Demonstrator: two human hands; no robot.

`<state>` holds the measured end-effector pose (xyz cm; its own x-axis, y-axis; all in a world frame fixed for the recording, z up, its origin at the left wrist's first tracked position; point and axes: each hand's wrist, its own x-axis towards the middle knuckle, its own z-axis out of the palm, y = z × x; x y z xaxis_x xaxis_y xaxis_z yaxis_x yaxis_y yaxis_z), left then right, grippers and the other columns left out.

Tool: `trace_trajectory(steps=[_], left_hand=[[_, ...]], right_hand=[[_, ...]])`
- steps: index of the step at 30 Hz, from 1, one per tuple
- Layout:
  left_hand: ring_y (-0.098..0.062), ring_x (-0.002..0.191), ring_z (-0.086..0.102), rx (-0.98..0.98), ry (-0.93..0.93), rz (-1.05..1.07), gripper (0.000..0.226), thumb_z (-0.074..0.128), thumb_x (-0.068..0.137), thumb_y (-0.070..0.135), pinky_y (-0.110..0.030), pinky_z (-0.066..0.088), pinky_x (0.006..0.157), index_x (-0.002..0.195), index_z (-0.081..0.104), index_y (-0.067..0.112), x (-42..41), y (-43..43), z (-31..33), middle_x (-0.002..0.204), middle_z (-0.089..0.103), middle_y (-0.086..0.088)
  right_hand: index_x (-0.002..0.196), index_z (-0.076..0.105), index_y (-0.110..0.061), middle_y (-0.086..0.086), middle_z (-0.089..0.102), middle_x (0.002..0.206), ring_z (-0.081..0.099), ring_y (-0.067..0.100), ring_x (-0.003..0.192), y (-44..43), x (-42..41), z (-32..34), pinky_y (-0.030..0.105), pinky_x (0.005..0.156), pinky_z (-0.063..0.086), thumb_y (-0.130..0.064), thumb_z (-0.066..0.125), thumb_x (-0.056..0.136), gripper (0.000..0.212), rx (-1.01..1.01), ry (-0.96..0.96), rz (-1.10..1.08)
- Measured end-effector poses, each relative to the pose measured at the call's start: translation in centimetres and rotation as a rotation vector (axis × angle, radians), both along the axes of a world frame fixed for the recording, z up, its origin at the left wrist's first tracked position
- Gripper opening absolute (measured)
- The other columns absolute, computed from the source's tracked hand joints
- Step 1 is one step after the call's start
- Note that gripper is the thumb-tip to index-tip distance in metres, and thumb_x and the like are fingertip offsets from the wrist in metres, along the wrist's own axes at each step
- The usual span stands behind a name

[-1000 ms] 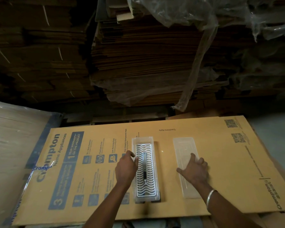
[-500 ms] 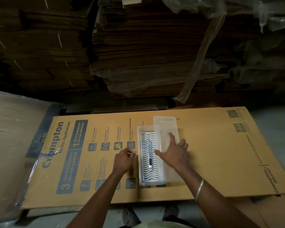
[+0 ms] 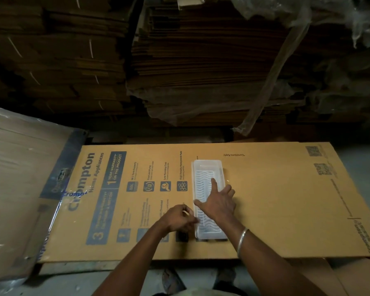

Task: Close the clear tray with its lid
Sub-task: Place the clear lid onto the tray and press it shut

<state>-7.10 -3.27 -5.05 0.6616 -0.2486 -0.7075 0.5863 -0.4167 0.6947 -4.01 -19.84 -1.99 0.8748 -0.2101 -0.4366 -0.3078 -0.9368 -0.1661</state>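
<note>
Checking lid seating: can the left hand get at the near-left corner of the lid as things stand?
Probably yes. The left hand sits right at the lid near its left edge, fingers curled, with only bare cardboard sheet around it. The right hand lies flat on top, farther up, leaving that corner free.

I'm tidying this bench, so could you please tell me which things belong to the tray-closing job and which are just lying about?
Belongs to the job:
- clear rectangular plastic tray with wavy-patterned insert
- clear plastic lid lying over it
- right hand flat on the lid
- left hand at the tray's left edge

Just lying about:
- flattened brown printed cardboard carton
- stacked brown cardboard sheets
- loose clear plastic wrap
</note>
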Motion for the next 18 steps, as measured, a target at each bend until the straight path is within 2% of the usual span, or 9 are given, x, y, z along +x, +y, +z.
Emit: trace_trajectory(steps=[3,6,8,11,18], left_hand=[[-0.023,0.072,0.071,-0.015,0.002,-0.081,0.054,0.095,0.067,0.031,-0.033,0.06,0.066,0.1,0.057,0.011,-0.2,0.1,0.0,0.084,0.078,-0.011],[-0.025,0.072,0.066,-0.029,0.008,-0.121,0.055,0.095,0.067,0.024,-0.039,0.056,0.071,0.099,0.052,0.012,-0.1,0.2,-0.2,0.083,0.074,-0.012],[-0.024,0.071,0.065,0.001,0.006,-0.142,0.062,0.097,0.063,0.027,-0.042,0.056,0.073,0.104,0.053,0.009,0.1,0.4,-0.2,0.085,0.075,-0.011],[-0.021,0.077,0.068,0.06,0.0,-0.192,0.075,0.098,0.058,0.028,-0.049,0.059,0.083,0.116,0.053,0.01,0.1,0.4,0.0,0.088,0.075,-0.006],[-0.019,0.082,0.07,0.087,-0.009,-0.21,0.073,0.097,0.058,0.025,-0.052,0.057,0.09,0.115,0.052,0.017,-0.3,0.1,0.2,0.091,0.075,-0.003]], right_hand=[[0.158,0.009,-0.033,0.021,0.026,0.144,0.032,0.035,0.128,0.5,0.5,0.0,0.042,0.086,0.049,-0.081,0.061,0.07,0.113,-0.016,-0.001,-0.001],[0.158,0.008,-0.032,0.021,0.025,0.144,0.032,0.034,0.127,0.8,1.0,0.1,0.039,0.081,0.048,-0.081,0.061,0.071,0.113,-0.039,0.011,0.013],[0.158,0.007,-0.031,0.019,0.027,0.141,0.033,0.033,0.125,1.0,1.0,0.0,0.039,0.079,0.048,-0.081,0.062,0.07,0.115,-0.041,0.017,0.015],[0.158,0.005,-0.03,0.017,0.028,0.137,0.033,0.032,0.123,1.1,0.6,-0.4,0.04,0.081,0.05,-0.081,0.061,0.07,0.116,-0.041,0.024,0.033],[0.158,0.005,-0.027,0.017,0.027,0.141,0.033,0.033,0.126,0.4,0.4,-1.1,0.043,0.087,0.052,-0.085,0.06,0.068,0.12,-0.034,0.009,0.056]])
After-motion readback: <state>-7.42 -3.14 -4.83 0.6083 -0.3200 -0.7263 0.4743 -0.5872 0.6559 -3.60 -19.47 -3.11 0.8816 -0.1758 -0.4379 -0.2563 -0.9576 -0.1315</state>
